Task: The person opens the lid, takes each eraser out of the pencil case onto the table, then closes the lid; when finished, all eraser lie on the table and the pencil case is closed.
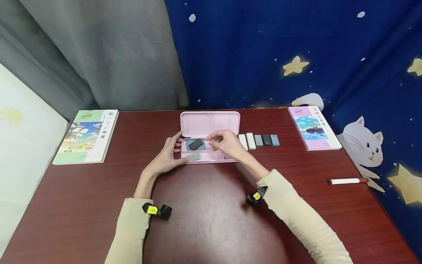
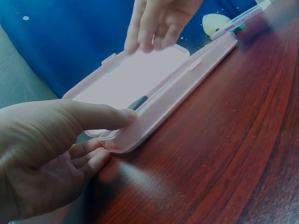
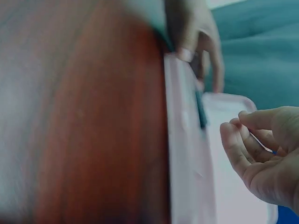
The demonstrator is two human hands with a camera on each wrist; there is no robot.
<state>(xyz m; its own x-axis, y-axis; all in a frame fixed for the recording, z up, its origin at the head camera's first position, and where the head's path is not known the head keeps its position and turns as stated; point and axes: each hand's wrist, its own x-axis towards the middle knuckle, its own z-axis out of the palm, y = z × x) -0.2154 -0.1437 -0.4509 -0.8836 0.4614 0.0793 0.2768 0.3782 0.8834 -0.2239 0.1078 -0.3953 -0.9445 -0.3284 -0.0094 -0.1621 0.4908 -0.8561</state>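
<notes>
A pink pencil case (image 1: 209,124) stands with its lid raised, near the table's back edge. My left hand (image 1: 166,156) holds its left end, thumb at the front rim and fingers round the far side. Inside, a black eraser-like block (image 1: 196,144) lies tilted over blue-grey pieces (image 1: 189,143); a pale green-and-yellow block (image 1: 193,157) sits in the front compartment. Over the case hovers my right hand (image 1: 227,143), fingers loosely bent. Nothing shows between its fingertips in the right wrist view.
Right of the case stands a row of small blocks: white ones (image 1: 251,141), blue-grey ones (image 1: 275,140) and a black one (image 1: 266,139). Books lie at far left (image 1: 86,137) and far right (image 1: 313,128). A white marker (image 1: 346,181) lies near the right edge.
</notes>
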